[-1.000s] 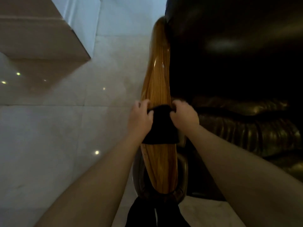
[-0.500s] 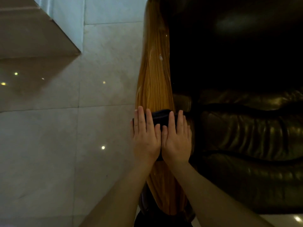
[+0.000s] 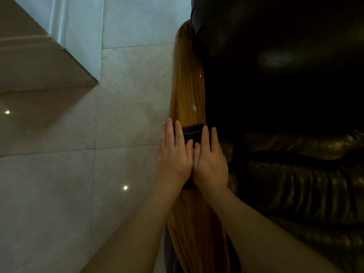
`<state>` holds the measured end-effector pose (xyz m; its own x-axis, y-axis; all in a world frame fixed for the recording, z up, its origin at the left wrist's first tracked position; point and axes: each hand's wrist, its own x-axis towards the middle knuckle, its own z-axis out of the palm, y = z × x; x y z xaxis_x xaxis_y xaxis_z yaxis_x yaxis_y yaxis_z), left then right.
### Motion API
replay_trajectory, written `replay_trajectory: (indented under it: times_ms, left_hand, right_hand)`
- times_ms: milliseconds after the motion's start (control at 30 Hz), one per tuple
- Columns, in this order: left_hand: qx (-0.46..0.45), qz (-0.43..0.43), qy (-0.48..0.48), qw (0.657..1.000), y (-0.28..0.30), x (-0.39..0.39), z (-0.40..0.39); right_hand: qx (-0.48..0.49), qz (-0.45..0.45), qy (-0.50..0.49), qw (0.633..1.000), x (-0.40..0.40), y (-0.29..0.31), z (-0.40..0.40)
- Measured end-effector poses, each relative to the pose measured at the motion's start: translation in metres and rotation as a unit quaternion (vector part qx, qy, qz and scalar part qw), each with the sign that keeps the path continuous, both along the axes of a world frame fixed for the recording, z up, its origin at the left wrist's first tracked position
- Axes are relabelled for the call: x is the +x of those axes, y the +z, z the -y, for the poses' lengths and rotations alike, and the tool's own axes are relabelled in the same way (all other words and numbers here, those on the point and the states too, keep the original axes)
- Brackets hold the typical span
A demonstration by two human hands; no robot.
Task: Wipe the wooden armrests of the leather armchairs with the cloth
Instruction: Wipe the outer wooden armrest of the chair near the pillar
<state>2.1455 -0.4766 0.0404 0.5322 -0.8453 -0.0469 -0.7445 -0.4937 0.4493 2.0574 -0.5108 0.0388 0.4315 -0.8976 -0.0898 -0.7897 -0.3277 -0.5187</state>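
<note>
Floor: pale glossy tiles (image 3: 118, 95) with small light reflections; a beige block with a white side (image 3: 59, 46) stands at upper left, well apart from the chair.
Chair: a dark leather armchair (image 3: 295, 174) fills the right side; its seat and back are mostly in shadow.
Armrest: one glossy wooden armrest (image 3: 187, 85) runs from the bottom edge up the middle, just beside the leather.
Cloth: a dark cloth (image 3: 192, 133) lies flat on the armrest about midway along it, pressed under both palms; only its far edge and a bit at the wrists show.
Left hand: the left hand (image 3: 174, 158) lies palm down on the cloth, fingers straight and close together, the outer ones reaching over the armrest's outer edge.
Right hand: the right hand (image 3: 209, 164) lies flat beside it, thumbs touching, fingers together and pointing up the armrest; neither hand is gripping, both are pressing.
Spot: a small pale mark (image 3: 194, 107) sits on the wood just ahead of the cloth.
Progress: judged early to middle; the stretch ahead of the cloth, mark included, looks unwiped, and I cannot tell whether the near stretch is done.
Left to do: probably the far half of this armrest, then the other armrests, none of which are in view.
</note>
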Motion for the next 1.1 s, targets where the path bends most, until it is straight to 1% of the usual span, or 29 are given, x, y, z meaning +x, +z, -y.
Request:
replay_trajectory:
  times_ms: [167, 333, 400, 467, 567, 700, 900, 1000, 1100]
  left_hand:
    - [0.001, -0.032, 0.001, 0.999, 0.002, 0.028, 0.040]
    - [-0.005, -0.060, -0.004, 0.998, 0.003, 0.052, 0.076]
    - [-0.006, -0.073, 0.002, 0.997, 0.004, 0.059, 0.087]
    - [-0.011, -0.091, 0.006, 0.996, 0.004, 0.065, 0.097]
    - [-0.023, -0.127, 0.013, 0.992, 0.003, 0.076, 0.111]
    - [-0.034, -0.162, 0.020, 0.986, 0.002, 0.086, 0.127]
    - [-0.036, -0.180, 0.021, 0.983, -0.001, 0.095, 0.138]
    - [-0.042, -0.188, 0.009, 0.981, 0.000, 0.095, 0.136]
    - [-0.049, -0.171, -0.009, 0.984, 0.002, 0.092, 0.133]
  right_hand:
    - [-0.002, -0.006, 0.004, 1.000, 0.028, 0.001, 0.039]
    - [-0.006, -0.088, 0.042, 0.995, 0.049, -0.008, 0.073]
    - [-0.013, -0.102, 0.043, 0.994, 0.057, -0.011, 0.085]
    - [-0.011, -0.084, 0.037, 0.996, 0.064, -0.008, 0.094]
    - [-0.037, -0.021, 0.051, 0.998, 0.075, -0.004, 0.104]
    - [0.004, -0.024, -0.024, 0.999, 0.087, -0.006, 0.123]
    - [0.010, 0.009, -0.049, 0.999, 0.094, 0.002, 0.131]
    - [0.003, 0.003, -0.048, 0.999, 0.094, 0.000, 0.133]
    - [-0.001, -0.004, -0.039, 0.999, 0.093, -0.001, 0.131]
